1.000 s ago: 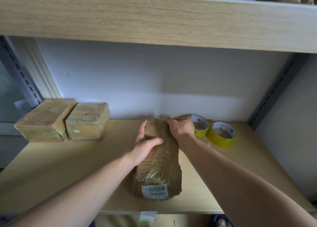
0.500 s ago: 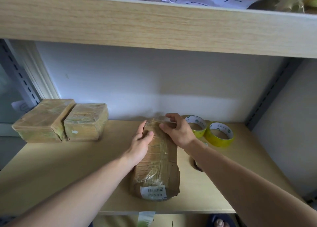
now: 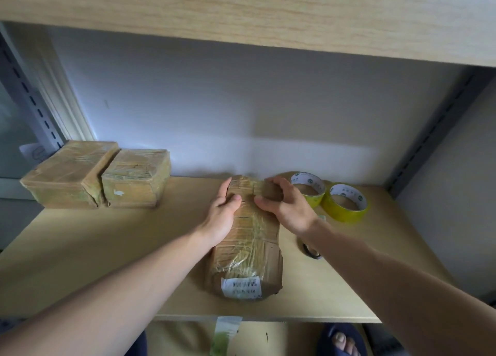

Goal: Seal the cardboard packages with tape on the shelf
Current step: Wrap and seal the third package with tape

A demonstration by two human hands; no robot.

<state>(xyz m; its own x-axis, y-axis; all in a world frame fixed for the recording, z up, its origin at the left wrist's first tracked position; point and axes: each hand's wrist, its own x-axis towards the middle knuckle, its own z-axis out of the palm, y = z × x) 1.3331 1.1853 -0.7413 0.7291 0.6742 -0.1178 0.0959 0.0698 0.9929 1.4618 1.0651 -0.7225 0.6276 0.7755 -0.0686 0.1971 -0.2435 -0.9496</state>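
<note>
both hands grip package (image 3: 247, 245) far end.

package (image 3: 248, 248) left of tape rolls (image 3: 345, 204)

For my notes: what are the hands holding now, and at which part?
Both hold the cardboard package at its far end: left hand on the left side, right hand curled over the far right corner.

Pale wall (image 3: 241, 108) behind wooden shelving (image 3: 80, 261)
</note>
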